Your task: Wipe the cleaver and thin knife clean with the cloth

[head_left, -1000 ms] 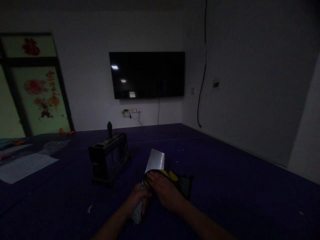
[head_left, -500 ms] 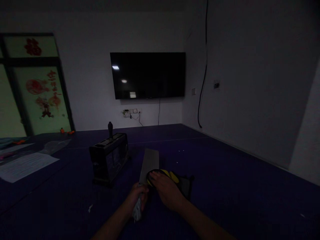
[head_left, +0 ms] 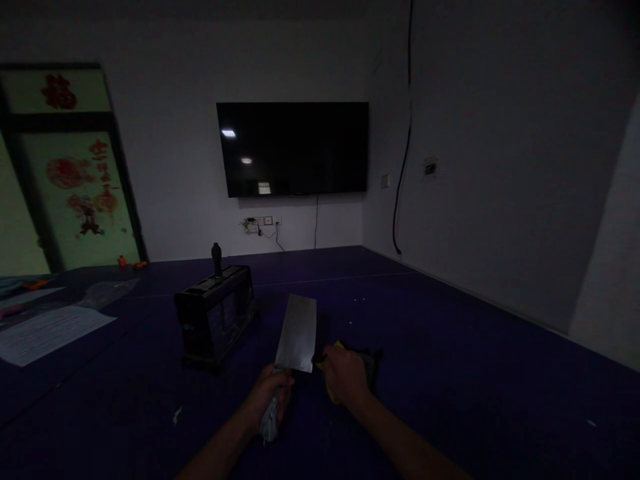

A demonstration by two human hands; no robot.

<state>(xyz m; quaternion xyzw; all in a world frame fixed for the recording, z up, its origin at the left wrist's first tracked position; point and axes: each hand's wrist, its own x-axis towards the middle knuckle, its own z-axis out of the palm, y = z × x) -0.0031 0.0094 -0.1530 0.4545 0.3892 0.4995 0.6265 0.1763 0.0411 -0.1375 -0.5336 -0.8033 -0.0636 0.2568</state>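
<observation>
My left hand (head_left: 273, 393) is closed around the handle of a cleaver (head_left: 299, 333), whose broad grey blade points away from me. Something pale and crumpled covers the handle. Just right of the blade, my right hand (head_left: 346, 377) is closed on a yellow and grey cloth (head_left: 371, 368) with dark edging. The cloth is partly hidden under the hand and is apart from most of the blade; whether it touches the near corner I cannot tell. To the left stands a black knife block (head_left: 215, 317) with clear sides and one black handle (head_left: 217, 259) sticking up.
The dark blue table (head_left: 450, 400) stretches to the wall. Printed paper (head_left: 55, 332), clear plastic (head_left: 107, 293) and small orange items (head_left: 131, 264) lie at the left. White scraps (head_left: 177, 416) dot the surface. A television (head_left: 295, 150) hangs behind; a black cable (head_left: 404, 173) hangs at the right.
My right hand has come off the blade to the right, fingers curling in with the cloth, so more of the cleaver blade shows. My left hand keeps its hold with little movement.
</observation>
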